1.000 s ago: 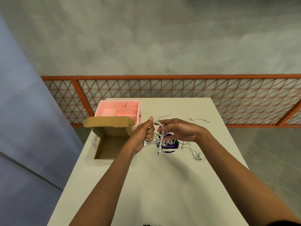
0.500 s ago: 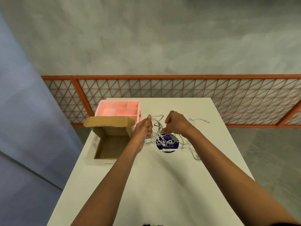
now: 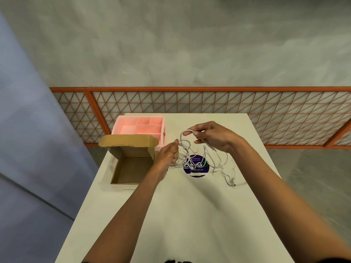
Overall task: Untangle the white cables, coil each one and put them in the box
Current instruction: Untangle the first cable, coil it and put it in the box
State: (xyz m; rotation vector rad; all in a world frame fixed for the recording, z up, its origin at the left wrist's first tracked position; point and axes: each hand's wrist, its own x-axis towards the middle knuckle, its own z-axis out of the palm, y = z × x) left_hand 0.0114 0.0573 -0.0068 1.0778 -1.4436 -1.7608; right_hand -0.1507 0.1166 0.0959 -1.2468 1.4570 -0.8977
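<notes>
Now the right hand (image 3: 214, 136) has pulled the white cables (image 3: 183, 161) higher.

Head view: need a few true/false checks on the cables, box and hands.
1. The box is open with no cable inside. True.
2. The left hand and the right hand both grip the cables. True.
3. The pink organizer sits right of the sticker. False: the organizer is at the table's far left, behind the box. The sticker lies under the cables.
4. Every cable is lifted clear of the table. False: loose ends trail on the table right of the sticker.
5. One cable is neatly coiled. False: they form one loose tangle.
</notes>
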